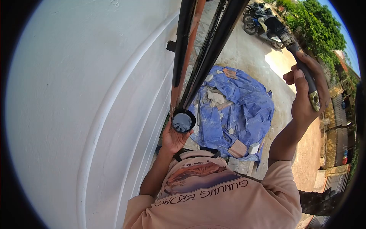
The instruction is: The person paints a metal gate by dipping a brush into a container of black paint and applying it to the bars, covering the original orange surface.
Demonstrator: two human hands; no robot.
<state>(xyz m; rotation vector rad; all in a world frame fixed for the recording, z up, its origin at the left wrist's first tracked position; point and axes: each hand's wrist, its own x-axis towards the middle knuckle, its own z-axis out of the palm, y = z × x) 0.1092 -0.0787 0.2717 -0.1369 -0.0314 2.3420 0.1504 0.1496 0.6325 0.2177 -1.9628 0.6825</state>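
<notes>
My left hand [175, 139] holds a small round black cup [184, 120] from below, with dark glossy liquid in it. It is close to the lower part of the metal bars [206, 57], which are black with a reddish-brown strip. On the right my right hand [307, 86] is raised, its fingers wrapped round the dark handle of a paintbrush [297, 49]. The brush points up and to the left, its dark bristles away from the bars.
A white moulded wall [76, 95] fills the left side. Below lies a crumpled blue tarp [248, 103] with rubble and blocks on it. Motorcycles [263, 24] stand at the top right, near green trees [318, 26].
</notes>
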